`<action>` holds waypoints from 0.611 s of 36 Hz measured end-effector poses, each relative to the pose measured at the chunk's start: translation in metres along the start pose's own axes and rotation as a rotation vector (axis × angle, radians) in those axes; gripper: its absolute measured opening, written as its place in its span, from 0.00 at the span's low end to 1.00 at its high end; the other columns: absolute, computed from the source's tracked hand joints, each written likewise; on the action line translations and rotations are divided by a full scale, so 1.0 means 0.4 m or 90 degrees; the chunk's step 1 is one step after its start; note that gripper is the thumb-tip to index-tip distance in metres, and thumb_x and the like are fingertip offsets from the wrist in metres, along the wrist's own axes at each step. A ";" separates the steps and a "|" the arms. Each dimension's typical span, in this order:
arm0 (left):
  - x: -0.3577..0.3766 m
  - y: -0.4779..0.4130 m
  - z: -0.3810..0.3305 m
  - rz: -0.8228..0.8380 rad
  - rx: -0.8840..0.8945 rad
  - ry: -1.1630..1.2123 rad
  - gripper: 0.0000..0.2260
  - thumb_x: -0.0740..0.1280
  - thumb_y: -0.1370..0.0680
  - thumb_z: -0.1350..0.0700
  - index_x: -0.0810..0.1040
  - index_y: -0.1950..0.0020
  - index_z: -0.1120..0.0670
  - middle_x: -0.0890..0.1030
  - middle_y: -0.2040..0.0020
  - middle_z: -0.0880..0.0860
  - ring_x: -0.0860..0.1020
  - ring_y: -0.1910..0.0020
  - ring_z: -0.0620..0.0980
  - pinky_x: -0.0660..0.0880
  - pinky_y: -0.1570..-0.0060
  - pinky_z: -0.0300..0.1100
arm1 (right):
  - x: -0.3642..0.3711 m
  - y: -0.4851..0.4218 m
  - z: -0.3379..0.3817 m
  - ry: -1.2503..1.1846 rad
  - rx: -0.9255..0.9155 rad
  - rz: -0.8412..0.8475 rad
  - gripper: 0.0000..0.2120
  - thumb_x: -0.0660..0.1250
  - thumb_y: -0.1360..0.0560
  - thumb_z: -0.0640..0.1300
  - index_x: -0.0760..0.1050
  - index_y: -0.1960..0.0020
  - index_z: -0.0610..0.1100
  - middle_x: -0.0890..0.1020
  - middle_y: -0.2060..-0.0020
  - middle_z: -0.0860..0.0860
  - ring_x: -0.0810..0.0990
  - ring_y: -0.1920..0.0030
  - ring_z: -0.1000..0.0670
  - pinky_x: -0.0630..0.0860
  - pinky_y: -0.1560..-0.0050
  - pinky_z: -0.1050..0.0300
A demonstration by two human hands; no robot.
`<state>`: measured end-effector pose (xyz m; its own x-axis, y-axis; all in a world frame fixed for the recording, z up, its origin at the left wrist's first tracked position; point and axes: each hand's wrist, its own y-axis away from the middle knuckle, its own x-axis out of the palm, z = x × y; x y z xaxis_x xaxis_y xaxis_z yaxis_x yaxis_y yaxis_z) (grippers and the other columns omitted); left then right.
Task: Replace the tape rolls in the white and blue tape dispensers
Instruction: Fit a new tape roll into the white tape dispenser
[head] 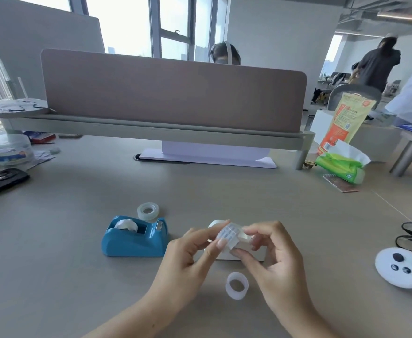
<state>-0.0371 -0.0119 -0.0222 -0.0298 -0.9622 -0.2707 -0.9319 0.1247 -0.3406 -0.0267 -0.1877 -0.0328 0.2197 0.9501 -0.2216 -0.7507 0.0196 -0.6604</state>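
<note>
Over the worktop point(53, 240), your left hand point(190, 250) and right hand point(271, 247) pinch one clear tape roll point(229, 236) between fingertips, just above the mostly hidden white tape dispenser point(227, 255). Blue tape dispenser point(135, 236) sits left, roll loaded. Spare tape roll point(148, 211) behind it, empty white core point(236, 285) near your wrists.

Both forearms are reaching in from below, converging. The left hand point(190, 250) and the right hand point(271, 250) are meeting fingertip to fingertip, thumbs and forefingers pinching, remaining fingers loosely curling.
</note>
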 end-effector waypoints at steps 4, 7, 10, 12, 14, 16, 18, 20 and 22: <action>-0.003 -0.003 0.001 -0.012 0.002 0.011 0.12 0.64 0.25 0.39 0.84 0.47 0.38 0.86 0.54 0.44 0.81 0.50 0.48 0.77 0.45 0.49 | -0.005 -0.007 -0.006 0.046 -0.030 0.020 0.22 0.78 0.34 0.48 0.78 0.41 0.56 0.80 0.52 0.57 0.79 0.54 0.51 0.75 0.50 0.63; -0.008 -0.007 -0.003 -0.011 -0.001 0.036 0.11 0.67 0.26 0.40 0.85 0.49 0.41 0.87 0.52 0.45 0.83 0.50 0.51 0.79 0.44 0.51 | -0.005 -0.011 -0.002 0.068 -0.056 0.061 0.21 0.74 0.30 0.49 0.78 0.38 0.55 0.81 0.44 0.60 0.80 0.44 0.52 0.73 0.44 0.64; -0.014 -0.010 -0.004 -0.025 -0.012 0.063 0.10 0.72 0.29 0.42 0.85 0.53 0.46 0.87 0.54 0.47 0.83 0.53 0.52 0.80 0.46 0.52 | -0.005 -0.009 0.003 0.068 -0.056 0.069 0.18 0.75 0.30 0.50 0.80 0.41 0.55 0.82 0.43 0.60 0.80 0.43 0.53 0.75 0.43 0.61; -0.016 -0.011 -0.002 -0.028 -0.024 0.066 0.11 0.73 0.30 0.42 0.84 0.55 0.48 0.87 0.57 0.49 0.83 0.55 0.52 0.79 0.47 0.54 | -0.005 -0.006 0.010 0.038 -0.020 0.073 0.16 0.75 0.32 0.51 0.79 0.45 0.54 0.83 0.46 0.60 0.81 0.47 0.53 0.75 0.47 0.62; -0.017 -0.012 0.000 -0.029 -0.036 0.061 0.13 0.72 0.30 0.41 0.84 0.57 0.49 0.86 0.59 0.49 0.83 0.56 0.54 0.78 0.48 0.56 | -0.006 -0.003 0.015 0.014 0.010 0.082 0.15 0.75 0.33 0.52 0.79 0.47 0.54 0.84 0.49 0.59 0.80 0.50 0.53 0.74 0.49 0.64; -0.018 -0.014 0.000 -0.024 -0.042 0.047 0.15 0.72 0.31 0.39 0.84 0.58 0.50 0.86 0.60 0.50 0.82 0.57 0.56 0.78 0.48 0.57 | -0.007 -0.002 0.018 0.018 0.020 0.093 0.16 0.75 0.33 0.53 0.79 0.45 0.55 0.83 0.51 0.58 0.79 0.53 0.52 0.73 0.50 0.66; -0.020 -0.015 -0.002 -0.013 -0.043 0.040 0.15 0.72 0.31 0.39 0.84 0.58 0.50 0.87 0.60 0.49 0.83 0.56 0.56 0.79 0.48 0.56 | -0.007 -0.005 0.019 0.031 0.014 0.105 0.18 0.75 0.32 0.52 0.79 0.43 0.57 0.82 0.52 0.58 0.78 0.55 0.50 0.74 0.50 0.65; -0.020 -0.016 -0.006 0.002 -0.045 0.047 0.14 0.72 0.31 0.40 0.84 0.56 0.49 0.87 0.58 0.49 0.84 0.55 0.55 0.79 0.47 0.55 | -0.007 -0.008 0.019 0.032 -0.002 0.107 0.18 0.74 0.31 0.51 0.79 0.42 0.58 0.81 0.54 0.59 0.78 0.55 0.50 0.75 0.50 0.64; -0.020 -0.016 -0.012 0.028 -0.050 0.062 0.12 0.73 0.30 0.42 0.84 0.53 0.48 0.88 0.55 0.48 0.85 0.52 0.52 0.80 0.44 0.52 | -0.010 -0.011 0.020 0.021 -0.005 0.096 0.14 0.73 0.30 0.49 0.80 0.44 0.57 0.81 0.54 0.58 0.80 0.54 0.50 0.76 0.50 0.64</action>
<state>-0.0328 -0.0062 -0.0135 -0.1022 -0.9757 -0.1937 -0.9541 0.1512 -0.2584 -0.0294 -0.1890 -0.0231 0.1255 0.9314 -0.3418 -0.7718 -0.1248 -0.6235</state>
